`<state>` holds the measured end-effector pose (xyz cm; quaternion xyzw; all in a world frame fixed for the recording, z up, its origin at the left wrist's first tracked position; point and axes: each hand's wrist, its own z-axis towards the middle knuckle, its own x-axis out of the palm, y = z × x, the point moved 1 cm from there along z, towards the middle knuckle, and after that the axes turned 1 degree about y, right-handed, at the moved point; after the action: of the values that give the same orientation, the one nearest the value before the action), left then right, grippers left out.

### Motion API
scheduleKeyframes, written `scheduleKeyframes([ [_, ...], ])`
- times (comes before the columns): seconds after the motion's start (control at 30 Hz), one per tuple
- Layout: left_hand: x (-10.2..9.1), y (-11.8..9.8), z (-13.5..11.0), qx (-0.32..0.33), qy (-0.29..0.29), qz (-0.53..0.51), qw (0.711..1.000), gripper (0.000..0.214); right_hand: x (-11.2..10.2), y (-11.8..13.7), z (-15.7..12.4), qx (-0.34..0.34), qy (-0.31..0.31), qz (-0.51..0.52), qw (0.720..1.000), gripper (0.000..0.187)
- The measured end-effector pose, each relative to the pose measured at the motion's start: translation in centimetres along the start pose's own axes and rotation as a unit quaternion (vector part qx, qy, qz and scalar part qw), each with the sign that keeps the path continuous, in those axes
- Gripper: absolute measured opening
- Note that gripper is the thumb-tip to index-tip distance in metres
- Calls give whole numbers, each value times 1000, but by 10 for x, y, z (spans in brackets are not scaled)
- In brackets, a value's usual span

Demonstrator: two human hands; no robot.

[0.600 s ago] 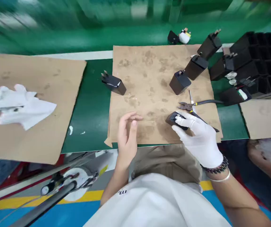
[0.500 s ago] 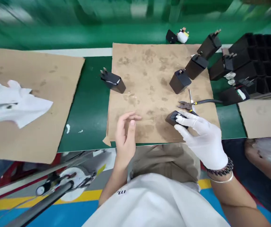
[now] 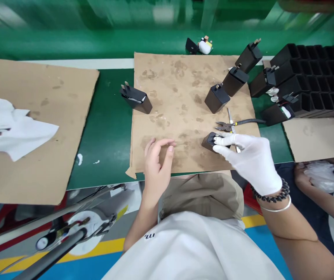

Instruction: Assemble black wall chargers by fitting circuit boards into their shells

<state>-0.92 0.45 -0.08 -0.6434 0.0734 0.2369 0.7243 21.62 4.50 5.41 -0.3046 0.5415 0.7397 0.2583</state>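
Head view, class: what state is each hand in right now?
Left hand: open, loosely curled, holding nothing.
Right hand: gloved, closed on a black power adapter.

Finishes: smooth plastic, matt paperboard, thin cloth.
Right hand [image 3: 247, 157]: gloved in thin, matt white cloth. Black casing [image 3: 207, 142] in its grasp: smooth, satin plastic. Cardboard sheet [image 3: 181, 122]: matt, dark-blotched. Worktop [image 3: 105, 147]: smooth green, slight sheen. Pliers [image 3: 227, 126]: dull grey metal head, plastic-looking handle sleeve. Plug prongs [image 3: 127, 86]: bare metal.

White fabric [image 3: 24, 132] on left-hand cardboard [image 3: 41, 175]
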Motion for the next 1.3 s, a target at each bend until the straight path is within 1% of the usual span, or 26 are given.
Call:
scheduleKeyframes([
  [0.1, 0, 1, -1, -2, -3, -21, 1000, 19, 1, -1, -1, 8, 4, 16, 1000, 3],
  [0.23, 0, -1, 1, 5, -8, -17, 1000, 15, 3, -6, -5, -21, 7, 49, 999, 13],
  [0.3, 1, -1, 2, 6, -9, -14, 1000, 13, 3, -11, -2, 3, 12, 86, 996, 14],
  [0.33, 1, -1, 3, 5, -10, -15, 1000, 14, 3, -14, 1, 33, 14, 117, 992, 14],
  [0.4, 1, 1, 2, -1, -13, -23, 1000, 15, 2, -17, 8, 107, 14, 209, 972, 16],
  [0.43, 1, 2, 1, -4, -15, -27, 1000, 16, 2, -17, 11, 142, 18, 263, 954, 19],
  [0.47, 0, 3, 1, -6, -16, -31, 999, 17, 2, -16, 13, 176, 26, 325, 929, 23],
  [0.5, 0, 4, 0, -8, -18, -32, 999, 17, 3, -14, 14, 210, 40, 394, 894, 27],
  [0.57, 0, 4, -1, -8, -20, -34, 999, 18, 5, -7, 14, 259, 77, 516, 813, 28],
  [0.63, 1, 4, -1, -9, -22, -34, 999, 17, 6, 2, 11, 293, 108, 621, 719, 23],
  [0.67, 1, 4, 0, -10, -21, -34, 999, 16, 6, 6, 10, 301, 117, 654, 684, 19],
  [0.7, 1, 4, 0, -9, -21, -32, 999, 16, 5, 9, 9, 306, 121, 677, 658, 14],
  [0.73, 1, 4, 0, -8, -20, -30, 999, 16, 4, 12, 8, 310, 121, 693, 639, 8],
  [0.77, 1, 4, 1, -7, -19, -28, 999, 15, 3, 14, 8, 314, 119, 703, 627, 6],
  [0.8, 1, 4, 1, -5, -19, -25, 999, 15, 2, 15, 8, 316, 115, 706, 623, 8],
  [0.83, 1, 4, 1, -4, -18, -23, 1000, 15, 1, 16, 8, 317, 110, 703, 627, 11],
  [0.87, 1, 4, 1, -3, -17, -21, 1000, 15, 1, 16, 8, 316, 104, 692, 640, 15],
  [0.9, 1, 4, 1, -3, -17, -18, 1000, 15, 1, 16, 8, 309, 100, 676, 662, 18],
  [0.97, 0, 4, 0, -1, -16, -13, 1000, 15, 2, 15, 6, 282, 103, 623, 722, 24],
  [1.07, 0, 3, -1, 1, -16, -10, 1000, 14, 3, 13, 2, 223, 110, 503, 828, 37],
  [1.13, 0, 2, -1, 7, -17, -7, 1000, 14, -1, 10, 8, 183, 97, 419, 884, 41],
  [1.17, 0, 1, 0, 13, -17, -2, 1000, 14, -5, 8, 18, 161, 83, 387, 904, 39],
  [1.2, 0, 0, 0, 19, -17, 6, 1000, 13, -11, 5, 33, 135, 59, 360, 921, 33],
  [1.23, 0, -1, 1, 26, -15, 15, 999, 13, -17, 2, 55, 105, 27, 326, 939, 25],
  [1.27, 1, -1, 1, 31, -12, 22, 999, 13, -24, -2, 82, 74, -16, 293, 953, 16],
  [1.3, 1, -2, 2, 33, -9, 27, 999, 13, -31, -5, 113, 32, -75, 228, 970, 13],
])
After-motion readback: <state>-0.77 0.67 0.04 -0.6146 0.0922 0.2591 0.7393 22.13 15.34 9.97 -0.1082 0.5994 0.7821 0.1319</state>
